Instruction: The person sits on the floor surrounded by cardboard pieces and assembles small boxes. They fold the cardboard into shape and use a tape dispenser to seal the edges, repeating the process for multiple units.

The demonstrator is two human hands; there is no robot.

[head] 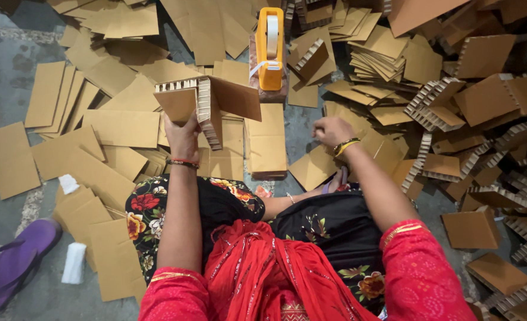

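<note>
Her left hand [182, 134] closes its grip around a folded brown honeycomb-cardboard corner piece [207, 101], held up near the orange tape dispenser [269, 47]. Right hand [330, 131] rests curled on flat brown cardboard sheets [311, 166], seemingly holding nothing. The piece looks light, stiff, crushable; best held by its edges.

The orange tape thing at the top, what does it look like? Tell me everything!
The orange tape dispenser stands upright on a small brownish block among the brown cardboard pieces, straight ahead of the person. It looks like plastic, with a white roll of tape set in its middle and a white strip hanging near its lower part. Neither hand touches it; the left hand holds a folded cardboard piece nearby.
</note>
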